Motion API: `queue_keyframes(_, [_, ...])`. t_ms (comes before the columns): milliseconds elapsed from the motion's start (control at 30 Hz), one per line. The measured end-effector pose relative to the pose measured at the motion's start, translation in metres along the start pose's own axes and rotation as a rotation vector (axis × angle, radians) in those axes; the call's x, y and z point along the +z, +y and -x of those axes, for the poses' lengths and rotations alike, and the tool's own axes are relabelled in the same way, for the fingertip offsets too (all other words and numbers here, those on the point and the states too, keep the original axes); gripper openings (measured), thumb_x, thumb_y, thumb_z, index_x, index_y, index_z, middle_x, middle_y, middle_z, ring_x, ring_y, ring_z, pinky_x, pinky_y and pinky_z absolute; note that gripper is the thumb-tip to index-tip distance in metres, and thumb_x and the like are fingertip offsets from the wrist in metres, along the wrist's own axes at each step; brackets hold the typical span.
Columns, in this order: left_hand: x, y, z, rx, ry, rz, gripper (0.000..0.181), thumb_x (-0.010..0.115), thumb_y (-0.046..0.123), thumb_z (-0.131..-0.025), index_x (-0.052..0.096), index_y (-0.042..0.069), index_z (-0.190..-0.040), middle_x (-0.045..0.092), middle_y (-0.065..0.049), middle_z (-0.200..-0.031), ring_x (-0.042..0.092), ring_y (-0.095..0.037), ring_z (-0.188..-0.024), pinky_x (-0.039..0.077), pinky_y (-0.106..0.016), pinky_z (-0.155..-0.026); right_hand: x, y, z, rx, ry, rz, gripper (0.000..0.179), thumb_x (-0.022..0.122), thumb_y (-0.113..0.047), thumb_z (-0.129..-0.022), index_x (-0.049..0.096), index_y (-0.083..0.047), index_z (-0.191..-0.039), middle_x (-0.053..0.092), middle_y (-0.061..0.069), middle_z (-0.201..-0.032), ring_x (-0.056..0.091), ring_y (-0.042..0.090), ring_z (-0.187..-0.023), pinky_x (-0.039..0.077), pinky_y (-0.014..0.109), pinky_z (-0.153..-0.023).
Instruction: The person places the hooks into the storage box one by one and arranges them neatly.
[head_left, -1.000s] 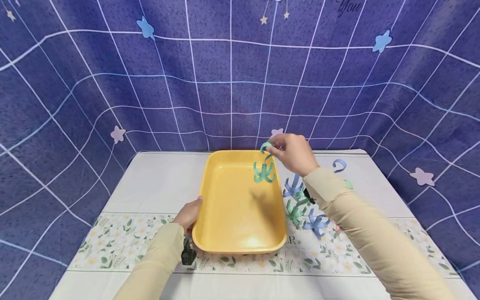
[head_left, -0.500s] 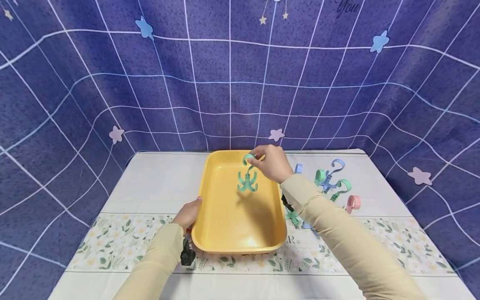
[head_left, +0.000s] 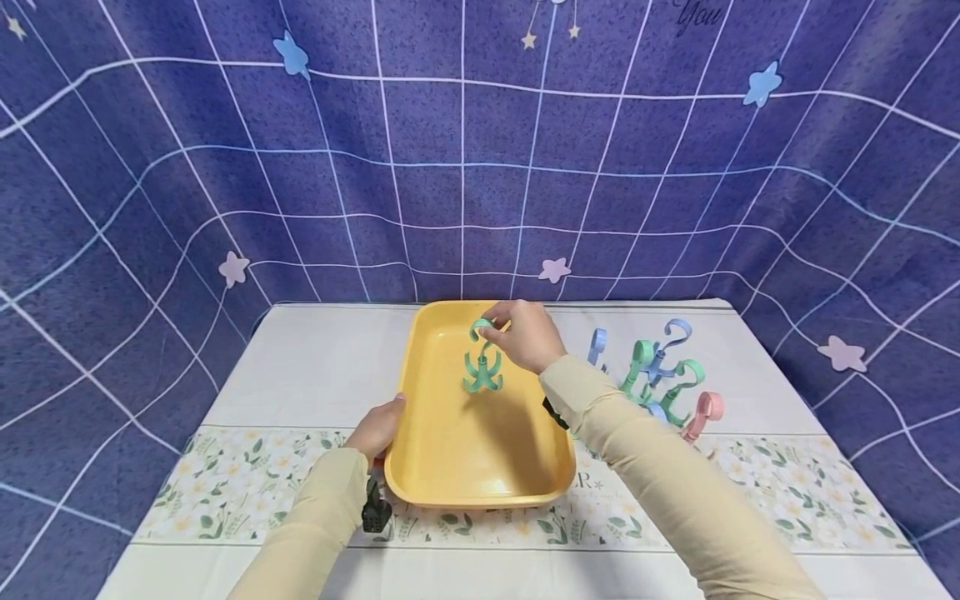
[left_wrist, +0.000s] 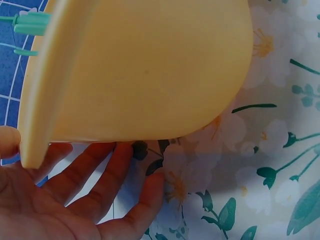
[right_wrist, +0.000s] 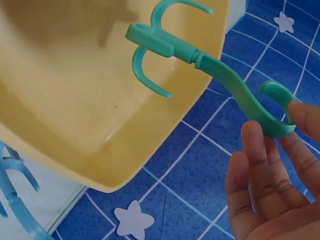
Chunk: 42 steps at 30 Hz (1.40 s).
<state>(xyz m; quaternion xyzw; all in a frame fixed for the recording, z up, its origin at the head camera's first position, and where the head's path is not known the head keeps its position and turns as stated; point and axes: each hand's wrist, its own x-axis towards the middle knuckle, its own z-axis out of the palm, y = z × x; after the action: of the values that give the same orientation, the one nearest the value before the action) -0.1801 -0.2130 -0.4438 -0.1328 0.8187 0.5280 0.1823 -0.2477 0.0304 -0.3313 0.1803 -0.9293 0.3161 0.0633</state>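
Note:
In the head view a yellow tray (head_left: 450, 454) stands on the table. My right hand (head_left: 528, 335) pinches a green multi-prong hook (head_left: 482, 377) by its curved top, thumb against fingers. The hook hangs upright over the tray, prongs lowest, and casts a shadow on the tray floor. The right wrist view shows the curved end (right_wrist: 267, 120) between thumb and fingertips. My left hand (head_left: 377, 429) holds the tray's left side; in the left wrist view the thumb (left_wrist: 7, 142) lies at the rim and the fingers (left_wrist: 95, 170) reach along its outer wall.
To the tray's right lie several more hooks: a blue hook (head_left: 657, 360), a green hook (head_left: 681, 383) and a pink hook (head_left: 703, 414) among them, some partly behind my right sleeve (head_left: 637, 450). A blue curtain (head_left: 465, 192) stands behind the table.
My right hand has carried the green hook leftward and a little down, from the tray's right edge to over its middle. The left hand stays at the tray's left side.

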Motion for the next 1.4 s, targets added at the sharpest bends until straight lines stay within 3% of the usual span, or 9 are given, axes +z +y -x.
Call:
queue_keyframes(333, [0.0,0.002,0.0,-0.016,-0.004,0.005,0.069,0.022,0.048,-0.111,0.031,-0.003,-0.156,0.054,-0.027,-0.137,0.054,-0.043,-0.124,0.039,-0.06,-0.106,0.019,-0.004,-0.003,0.027,0.0,0.096,0.023,0.077,-0.029,-0.094,0.079,-0.016,-0.113,0.076,-0.001,-0.097,0.069,0.02,-0.093,0.052,0.035,-0.078])
queue_keyframes(800, [-0.001,-0.001,0.001,-0.021,-0.001,0.018,0.067,0.023,0.048,-0.111,0.034,-0.002,-0.155,0.059,-0.025,-0.129,0.062,-0.038,-0.113,0.05,-0.055,-0.093,0.047,-0.008,-0.009,0.097,-0.024,0.081,0.023,0.077,-0.03,-0.094,0.078,-0.019,-0.114,0.076,-0.002,-0.101,0.07,0.022,-0.094,0.054,0.042,-0.077])
queue_keyframes(1133, [-0.001,0.002,0.001,-0.032,0.003,0.01,0.065,0.023,0.047,-0.112,0.038,-0.001,-0.153,0.06,-0.023,-0.123,0.063,-0.036,-0.109,0.051,-0.052,-0.091,0.06,-0.021,-0.014,0.112,-0.042,0.066,0.022,0.076,-0.03,-0.095,0.078,-0.019,-0.114,0.075,0.0,-0.103,0.07,0.023,-0.096,0.055,0.043,-0.079])
queue_keyframes(1400, [-0.001,0.007,0.007,-0.016,0.006,0.005,0.063,0.023,0.045,-0.112,0.04,-0.001,-0.152,0.061,-0.024,-0.124,0.064,-0.035,-0.107,0.052,-0.051,-0.09,0.069,-0.026,-0.019,0.116,-0.007,0.048,0.022,0.077,-0.028,-0.094,0.078,-0.018,-0.114,0.076,0.0,-0.102,0.071,0.023,-0.095,0.055,0.042,-0.078])
